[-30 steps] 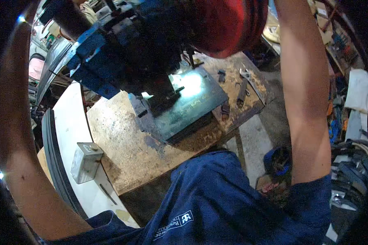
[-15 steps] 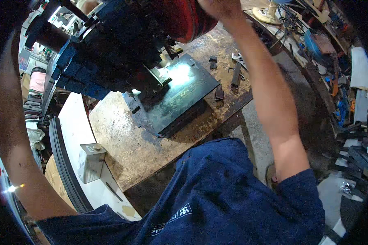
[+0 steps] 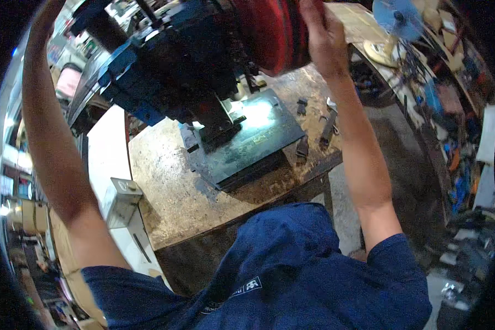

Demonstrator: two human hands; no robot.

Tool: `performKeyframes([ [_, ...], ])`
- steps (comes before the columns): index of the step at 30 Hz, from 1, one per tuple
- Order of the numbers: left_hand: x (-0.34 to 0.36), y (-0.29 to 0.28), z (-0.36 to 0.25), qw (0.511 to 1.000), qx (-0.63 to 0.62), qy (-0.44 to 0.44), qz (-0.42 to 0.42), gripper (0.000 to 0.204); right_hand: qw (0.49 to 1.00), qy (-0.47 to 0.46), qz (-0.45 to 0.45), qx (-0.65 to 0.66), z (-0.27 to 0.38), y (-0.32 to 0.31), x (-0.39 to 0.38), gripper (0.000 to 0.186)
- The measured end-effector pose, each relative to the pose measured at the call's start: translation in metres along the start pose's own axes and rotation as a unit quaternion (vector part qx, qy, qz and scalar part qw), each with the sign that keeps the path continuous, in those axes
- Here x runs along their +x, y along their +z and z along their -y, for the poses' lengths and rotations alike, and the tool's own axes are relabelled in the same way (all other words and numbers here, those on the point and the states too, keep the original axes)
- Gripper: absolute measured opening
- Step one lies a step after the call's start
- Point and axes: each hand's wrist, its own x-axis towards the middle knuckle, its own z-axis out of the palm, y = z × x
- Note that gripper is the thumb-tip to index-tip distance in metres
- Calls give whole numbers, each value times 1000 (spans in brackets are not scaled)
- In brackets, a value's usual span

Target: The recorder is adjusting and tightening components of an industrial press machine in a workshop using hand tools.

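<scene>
A dark blue machine (image 3: 165, 71) stands over the workbench, with a large red wheel (image 3: 269, 38) on its right side. My right hand (image 3: 327, 44) grips the wheel's right rim, its fingers partly hidden at the picture's upper edge. Raised along the left side is my left forearm (image 3: 52, 115); the hand beyond it is cut off by the upper edge. Beneath the machine's head lies a dark flat metal plate (image 3: 258, 140), lit by a bright lamp spot.
On the wooden bench (image 3: 165, 198), small dark metal pieces (image 3: 301, 104) and a dark bar (image 3: 328, 129) lie right of the plate. A rectangular metal can (image 3: 122, 202) stands at the left on a white surface. A blue-bladed fan (image 3: 399, 19) is at the far right.
My right hand has come down and right along the wheel's rim and shows more fully. My left arm has shifted right. The whole view has moved slightly, so the machine appears lower and further right.
</scene>
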Motion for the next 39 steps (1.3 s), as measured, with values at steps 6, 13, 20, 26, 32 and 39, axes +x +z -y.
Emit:
performKeyframes([
  [6, -105, -27, -47, 973, -32, -156, -170, 28, 995, 52, 41, -77, 38, 9, 39, 68],
  [13, -310, 57, -90, 792, -202, -571, 76, 29, 957, 103, 44, -269, 38, 0, 98, 59],
  [20, -446, 139, -71, 761, -240, -585, 148, 45, 932, 119, -63, -337, 40, -1, 76, 88],
  [26, -466, 153, -81, 818, -199, -534, 72, 42, 965, 12, 97, -243, 85, 8, 59, 80],
  [32, -450, 158, -107, 872, -70, -481, 50, 32, 950, -37, 166, -261, 72, -1, 98, 57],
  [39, -449, 162, -103, 854, -72, -514, 33, 26, 937, -76, -5, -342, 31, -23, 93, 60],
])
